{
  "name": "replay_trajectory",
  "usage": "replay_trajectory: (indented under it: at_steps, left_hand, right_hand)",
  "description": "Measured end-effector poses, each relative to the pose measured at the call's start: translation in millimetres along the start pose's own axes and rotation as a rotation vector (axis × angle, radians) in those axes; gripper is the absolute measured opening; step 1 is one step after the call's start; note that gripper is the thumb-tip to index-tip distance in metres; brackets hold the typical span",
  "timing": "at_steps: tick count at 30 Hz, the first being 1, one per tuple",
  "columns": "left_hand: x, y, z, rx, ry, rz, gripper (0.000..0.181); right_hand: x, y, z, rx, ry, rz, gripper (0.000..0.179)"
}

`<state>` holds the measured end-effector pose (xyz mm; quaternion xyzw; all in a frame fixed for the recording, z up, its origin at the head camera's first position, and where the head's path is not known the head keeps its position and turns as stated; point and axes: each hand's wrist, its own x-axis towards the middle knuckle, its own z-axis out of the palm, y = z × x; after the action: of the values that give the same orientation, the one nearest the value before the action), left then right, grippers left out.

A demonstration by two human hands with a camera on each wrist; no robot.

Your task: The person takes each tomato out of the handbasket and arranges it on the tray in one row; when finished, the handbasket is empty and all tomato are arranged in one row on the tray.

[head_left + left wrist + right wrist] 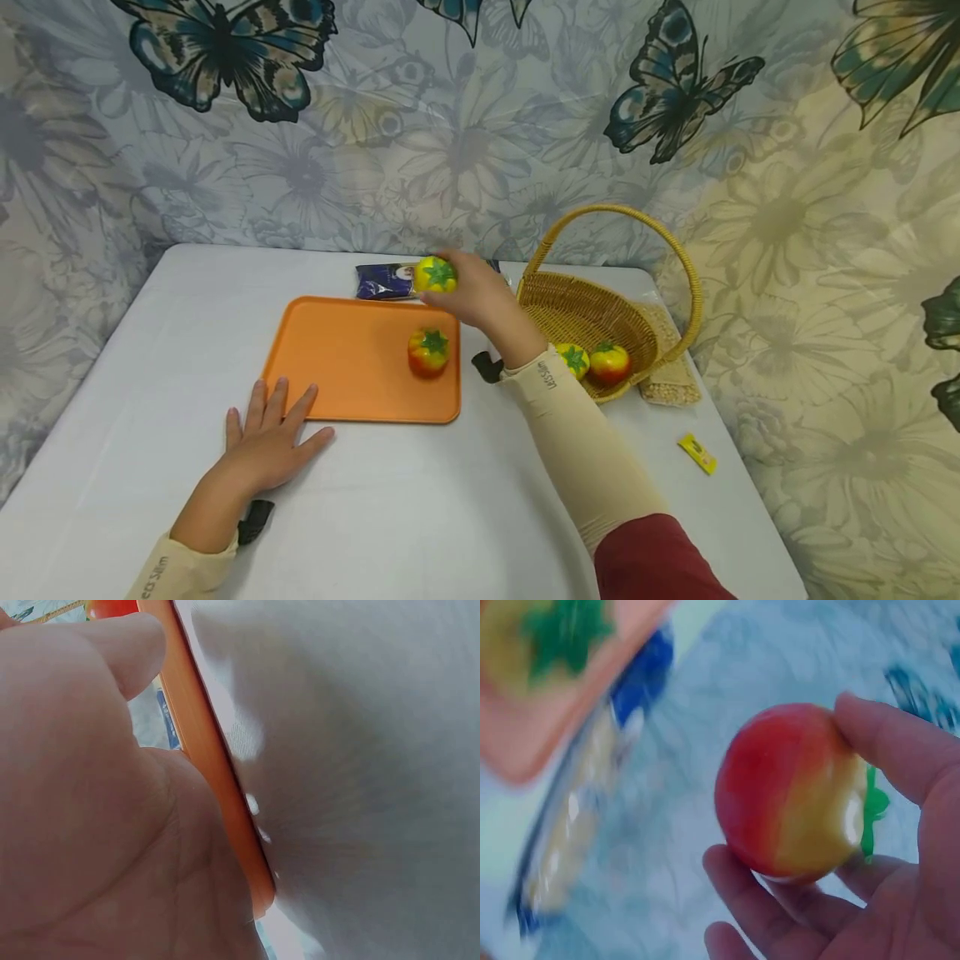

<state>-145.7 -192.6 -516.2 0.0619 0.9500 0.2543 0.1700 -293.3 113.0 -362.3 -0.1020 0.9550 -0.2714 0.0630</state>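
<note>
My right hand (pixel 472 287) grips a round toy fruit (pixel 791 791), red shading into yellow with a green leafy top. In the head view it is above the tray's far edge, in front of a dark blue packet (pixel 384 282). A second such fruit (pixel 428 353) sits on the right part of the orange tray (pixel 352 358). My left hand (pixel 266 450) has its fingers spread, fingertips over the tray's near-left corner. The left wrist view shows its palm beside the tray's orange rim (pixel 214 757).
Right of the tray stands a wicker basket (pixel 581 304) with a tall handle, holding two similar fruits (pixel 610 363). A clear bag of beige grains (pixel 667 367) lies behind its right side. A small yellow sachet (pixel 697 454) rests near the table's right edge. Patterned cloth (pixel 465 142) hangs behind.
</note>
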Motion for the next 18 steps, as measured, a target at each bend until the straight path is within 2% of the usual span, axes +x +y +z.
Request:
replay_trajectory:
  at_steps: [5, 8, 18]
  left_hand:
    - [-0.6, 3.5, -0.4, 0.002, -0.008, -0.013, 0.093]
    - [-0.5, 5.2, -1.4, 0.002, -0.012, -0.019, 0.094]
    - [0.7, 3.0, -2.7, 0.03, -0.018, -0.036, 0.095]
  right_hand:
    - [6.7, -18.5, 38.0, -0.068, -0.078, -0.029, 0.08]
    - [7.6, -24.4, 56.3, -0.12, -0.095, -0.033, 0.079]
    - [13.1, -28.7, 100.2, -0.216, -0.141, -0.069, 0.078]
